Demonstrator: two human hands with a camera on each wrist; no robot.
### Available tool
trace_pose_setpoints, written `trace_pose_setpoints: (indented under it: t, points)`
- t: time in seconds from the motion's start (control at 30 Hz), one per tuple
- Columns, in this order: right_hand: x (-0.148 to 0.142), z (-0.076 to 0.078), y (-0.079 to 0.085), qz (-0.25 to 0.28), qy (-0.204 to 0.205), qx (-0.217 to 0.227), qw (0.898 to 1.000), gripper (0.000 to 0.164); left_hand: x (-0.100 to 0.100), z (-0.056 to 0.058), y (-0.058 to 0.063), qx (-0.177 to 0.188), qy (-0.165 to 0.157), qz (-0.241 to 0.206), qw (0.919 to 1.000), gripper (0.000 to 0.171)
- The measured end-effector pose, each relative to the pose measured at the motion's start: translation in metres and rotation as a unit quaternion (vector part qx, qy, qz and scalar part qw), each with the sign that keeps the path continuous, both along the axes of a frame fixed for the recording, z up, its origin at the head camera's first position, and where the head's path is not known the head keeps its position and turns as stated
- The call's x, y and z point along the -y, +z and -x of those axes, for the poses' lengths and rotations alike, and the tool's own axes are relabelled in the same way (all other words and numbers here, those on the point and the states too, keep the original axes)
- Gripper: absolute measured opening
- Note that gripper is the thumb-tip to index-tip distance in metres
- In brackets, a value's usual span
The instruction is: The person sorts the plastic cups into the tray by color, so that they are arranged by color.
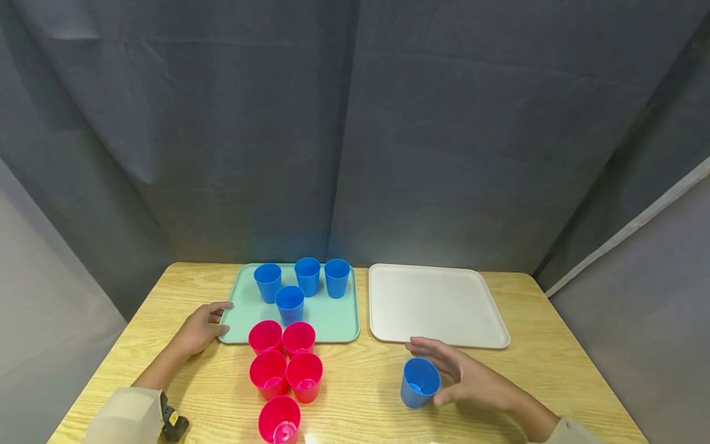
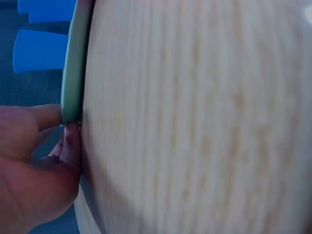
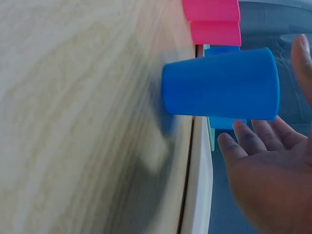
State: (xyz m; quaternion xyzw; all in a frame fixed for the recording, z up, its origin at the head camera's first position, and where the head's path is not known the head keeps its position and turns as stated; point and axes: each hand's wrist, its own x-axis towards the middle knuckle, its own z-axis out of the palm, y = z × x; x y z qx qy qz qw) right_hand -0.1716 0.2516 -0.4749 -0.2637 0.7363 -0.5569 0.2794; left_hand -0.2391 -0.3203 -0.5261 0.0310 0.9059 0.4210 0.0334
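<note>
A blue cup (image 1: 420, 383) stands upright on the table's right half. My right hand (image 1: 463, 373) is beside it, fingers spread past its far side and thumb by its near right side; in the right wrist view, the palm (image 3: 270, 185) faces the cup (image 3: 219, 87) with fingers outstretched. My left hand (image 1: 198, 330) holds the left rim of the mint-green tray (image 1: 244, 317), fingertips and thumb right on the edge, as the left wrist view also shows at the tray's rim (image 2: 73, 83). Several blue cups (image 1: 289, 304) stand on that tray.
Several red cups (image 1: 269, 374) stand close together in front of the green tray, the nearest close to the frame's bottom. Right of that tray lies a white tray (image 1: 435, 305). Grey curtains (image 1: 266, 135) hang behind the wooden table (image 1: 355, 394) and at both sides.
</note>
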Motion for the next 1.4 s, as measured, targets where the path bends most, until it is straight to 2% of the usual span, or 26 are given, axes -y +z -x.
trace_pose_setpoints:
  t: [0.13,0.4,0.63,0.9,1.1,1.4]
  points:
    - [0.006,-0.003,-0.001,-0.033,-0.026,0.003,0.999,0.084,0.0,0.0,0.0,0.0,0.0,0.001,1.0,0.05]
    - [0.012,-0.004,-0.004,-0.037,-0.033,-0.02,0.999,0.067,0.001,0.001,-0.003,0.002,0.004,0.002,1.0,0.049]
    - [0.011,-0.003,-0.007,-0.031,-0.022,-0.029,0.999,0.071,0.003,0.003,-0.006,0.002,0.006,0.004,1.0,0.049]
    - [0.016,-0.002,-0.005,-0.045,-0.029,-0.026,0.998,0.072,0.002,0.002,-0.005,0.001,0.003,0.003,1.0,0.05]
    - [0.023,0.007,-0.003,-0.059,-0.025,-0.04,0.997,0.074,0.003,0.003,-0.003,-0.003,0.003,0.006,1.0,0.049]
    - [0.038,0.032,0.002,-0.061,-0.02,-0.053,0.997,0.077,0.004,0.004,-0.005,-0.003,0.005,0.008,1.0,0.05]
